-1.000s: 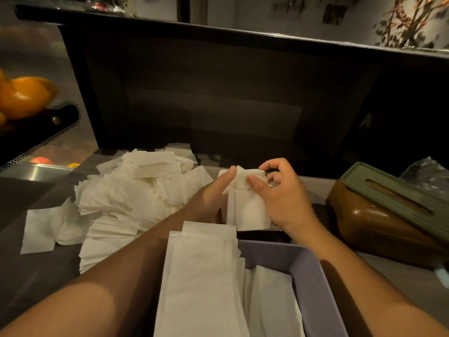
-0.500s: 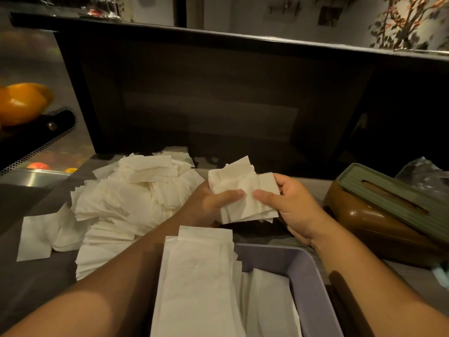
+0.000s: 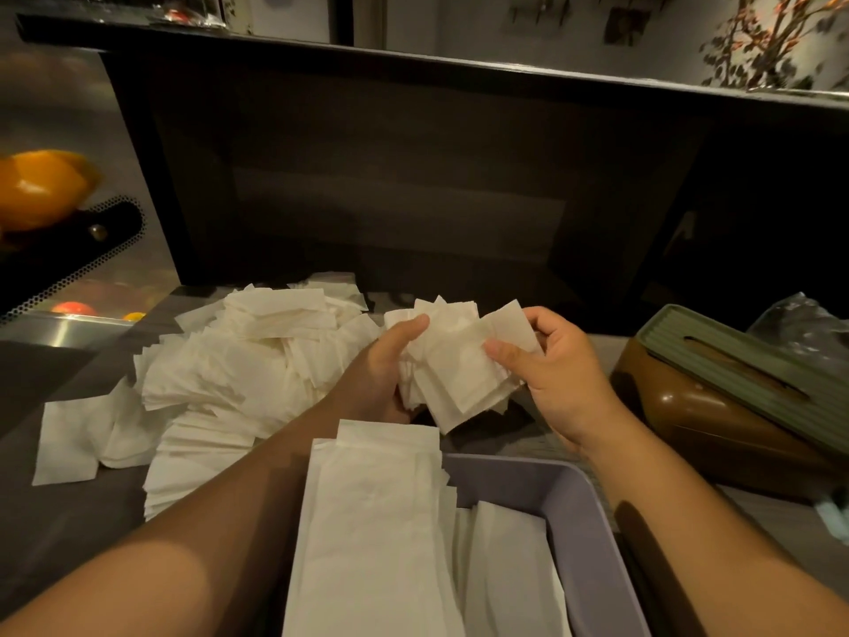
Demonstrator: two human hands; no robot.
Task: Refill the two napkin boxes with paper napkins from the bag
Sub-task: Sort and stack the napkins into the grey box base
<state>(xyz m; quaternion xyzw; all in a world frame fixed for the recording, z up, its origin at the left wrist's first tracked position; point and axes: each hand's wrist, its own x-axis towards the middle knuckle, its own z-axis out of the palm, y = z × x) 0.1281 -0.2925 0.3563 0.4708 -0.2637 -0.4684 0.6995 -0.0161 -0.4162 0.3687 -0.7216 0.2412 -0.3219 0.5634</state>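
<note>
A dark counter wall (image 3: 413, 186) fills the upper half of the view, from 10 to 2 o'clock. Below it a grey table (image 3: 55, 521) is seen, carrying everything else. A loose heap of white napkins (image 3: 239, 370) is spread over the table at 9 o'clock, with a single napkin (image 3: 69, 441) lying at its left edge. At 6 o'clock an open lilac box (image 3: 579, 512) is set, partly filled with long folded napkins (image 3: 372, 535) that stick out over its far rim. At 3 o'clock a brown box (image 3: 716, 420) with a green slotted lid (image 3: 753, 365) is seen, closed, and a crumpled clear bag (image 3: 799, 324) lies just behind it. Orange fruit (image 3: 41, 186) is seen at the left edge, blurred. At the centre a small bundle (image 3: 459, 360) of napkins is held above the table, between heap and brown box, beyond the lilac box. The bundle is pinched by the left hand (image 3: 376, 374) on its left side, thumb laid on the front, and by the right hand (image 3: 556, 379) on its right side, thumb in front and fingers curled behind. The bundle is fanned and uneven.
</note>
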